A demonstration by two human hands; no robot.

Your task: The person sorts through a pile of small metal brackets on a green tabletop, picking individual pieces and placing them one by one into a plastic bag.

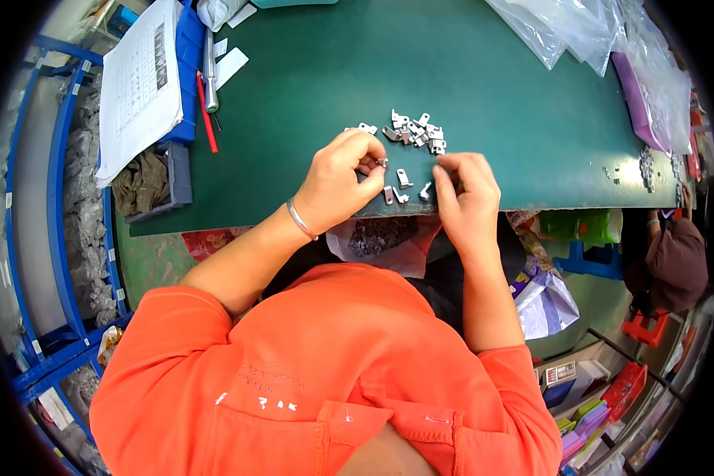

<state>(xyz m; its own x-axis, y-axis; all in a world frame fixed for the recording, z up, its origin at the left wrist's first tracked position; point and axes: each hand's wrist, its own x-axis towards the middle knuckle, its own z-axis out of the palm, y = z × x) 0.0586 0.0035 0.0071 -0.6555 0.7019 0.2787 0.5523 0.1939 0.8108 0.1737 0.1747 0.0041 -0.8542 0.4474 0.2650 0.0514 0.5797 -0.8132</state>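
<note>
My left hand [343,176] is closed in a pinch on a small metal bracket [381,163], held just above the green table. To its right, my right hand [470,193] has thumb and forefinger drawn together beside the pile; whatever sits between them is too small to make out. Beyond both hands lies a loose pile of small silvery bent metal brackets [417,131]. Several more brackets [403,178] are scattered singly between my hands, close to the table's near edge. One stray bracket [366,128] rests behind my left hand.
On the green table [309,71] at left are a red pen [207,115], a metal-handled tool [211,71] and a blue bin with papers [143,87]. Clear plastic bags [563,28] lie far right. In my lap, an open bag [381,236] holds small parts. Another person [674,262] sits at right.
</note>
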